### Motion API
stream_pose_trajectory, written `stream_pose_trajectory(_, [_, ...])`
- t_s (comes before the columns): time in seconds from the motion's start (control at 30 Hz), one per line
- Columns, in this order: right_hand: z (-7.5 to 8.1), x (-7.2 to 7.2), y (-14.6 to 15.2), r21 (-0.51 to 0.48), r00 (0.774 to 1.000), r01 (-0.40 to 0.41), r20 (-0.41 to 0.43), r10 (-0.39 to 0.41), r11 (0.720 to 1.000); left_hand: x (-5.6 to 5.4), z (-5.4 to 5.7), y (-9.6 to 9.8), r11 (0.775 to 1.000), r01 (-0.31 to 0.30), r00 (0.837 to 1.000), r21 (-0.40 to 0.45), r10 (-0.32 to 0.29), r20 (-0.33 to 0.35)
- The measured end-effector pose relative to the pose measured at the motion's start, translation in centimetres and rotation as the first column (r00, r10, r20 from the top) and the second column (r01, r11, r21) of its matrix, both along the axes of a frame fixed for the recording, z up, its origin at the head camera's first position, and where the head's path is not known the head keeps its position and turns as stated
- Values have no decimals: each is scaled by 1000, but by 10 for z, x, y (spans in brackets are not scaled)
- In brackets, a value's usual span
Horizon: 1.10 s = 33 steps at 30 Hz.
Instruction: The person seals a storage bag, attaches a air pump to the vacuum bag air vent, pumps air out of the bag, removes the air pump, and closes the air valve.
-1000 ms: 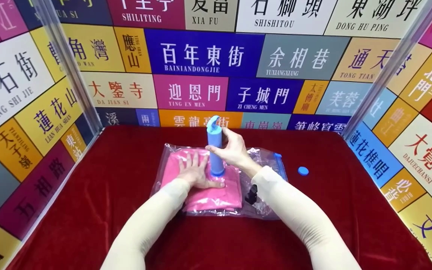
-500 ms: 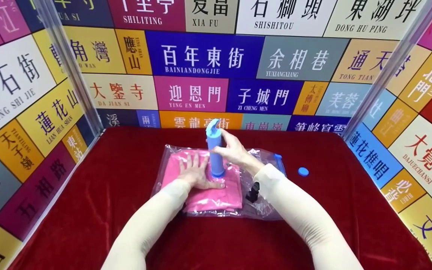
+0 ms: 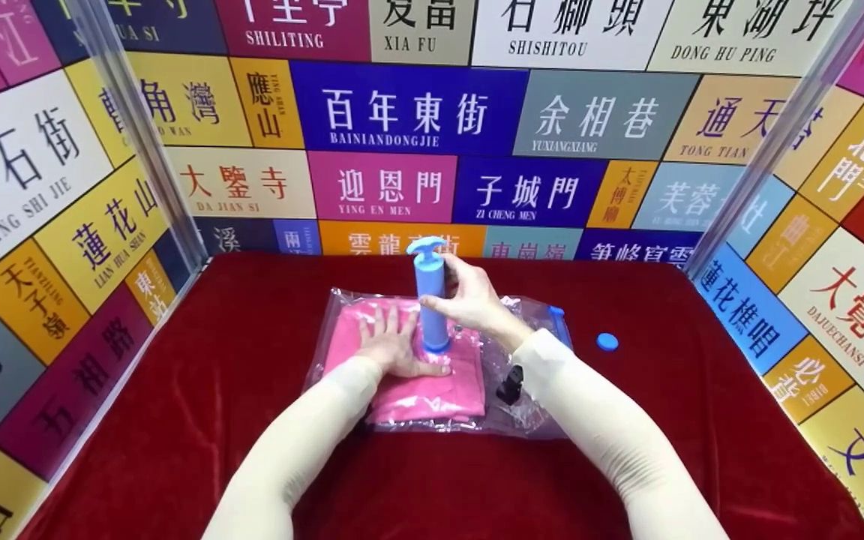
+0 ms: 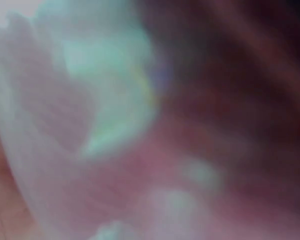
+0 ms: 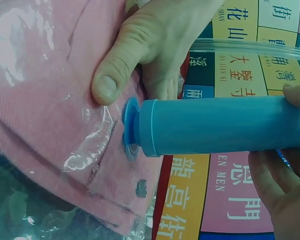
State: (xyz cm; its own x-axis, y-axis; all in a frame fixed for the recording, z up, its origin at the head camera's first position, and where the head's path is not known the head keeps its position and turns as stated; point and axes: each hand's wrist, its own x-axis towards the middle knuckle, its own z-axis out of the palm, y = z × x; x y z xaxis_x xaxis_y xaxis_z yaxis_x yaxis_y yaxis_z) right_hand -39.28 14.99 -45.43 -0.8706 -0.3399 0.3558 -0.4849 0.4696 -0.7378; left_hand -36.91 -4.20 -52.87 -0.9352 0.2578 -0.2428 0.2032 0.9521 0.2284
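A clear plastic vacuum bag with folded pink cloth inside lies flat on the table. My left hand presses on it, fingers spread, the thumb beside a blue hand pump. The pump stands upright, its lower end at the bag's round blue valve. My right hand holds the pump's barrel between thumb and fingers, below the T-shaped handle. In the right wrist view the barrel runs sideways from the valve to those fingertips. The left wrist view is a blur of pink and pale shapes.
A round blue cap lies on the dark red tablecloth, right of the bag. Near the bag's right edge is a blue slider. A small black device sits by my right wrist. Sign-covered panels enclose the back and sides.
The pump's handle has turned about its upright axis, from nearly end-on to broadside. My right hand has shifted slightly around the barrel. The left hand stays in place.
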Motion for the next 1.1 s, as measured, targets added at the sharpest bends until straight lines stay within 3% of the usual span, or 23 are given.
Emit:
stream_pose_trajectory(0.33, [-7, 2, 1, -14, 980, 192, -57, -193, 981, -1, 0, 1, 1000, 15, 1000, -26, -15, 15])
stream_pose_trajectory(0.47, [-9, 2, 0, -23, 977, 211, -40, -211, 977, -1, 2, 2, 1000, 15, 1000, -21, -15, 16])
stream_pose_trajectory(0.57, [-9, 0, -2, -61, 988, 151, 19, -150, 987, -1, 2, 2, 1000, 9, 1000, -13, -9, 17])
stream_pose_trajectory(0.7, [-8, -1, -4, -181, 993, 16, 122, 6, 983, -2, -1, 2, 1000, 8, 999, 2, -8, 36])
stream_pose_trajectory(0.9, [-3, -1, -1, -316, 955, -133, 212, 207, 939, -4, -3, 2, 1000, 11, 999, 4, -11, 39])
stream_pose_trajectory(1.1, [2, -7, 11, -318, 911, -281, 208, 355, 906, -6, -2, 1, 1000, 6, 999, -7, -6, 34])
